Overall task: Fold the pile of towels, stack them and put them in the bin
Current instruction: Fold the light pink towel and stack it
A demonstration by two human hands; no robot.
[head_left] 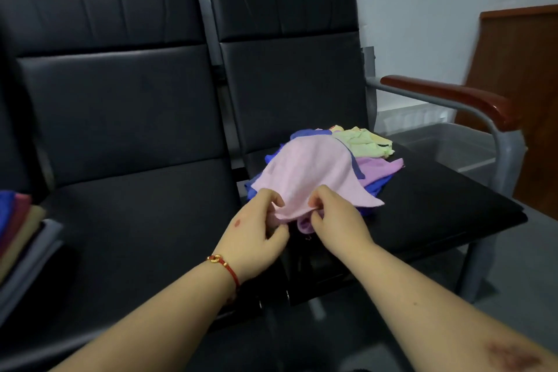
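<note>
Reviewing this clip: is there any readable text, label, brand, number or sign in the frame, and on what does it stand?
None can be read.
The pink towel pinched by the left hand and right hand, the towel pile, the black seats and the clear bin show no print.
A dark mark on the yellow-green towel might be a tag, but it is too small and blurred to tell.

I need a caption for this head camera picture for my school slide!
Both hands, left and right, pinch a pink towel atop the unfolded towel pile on a black seat.
</note>
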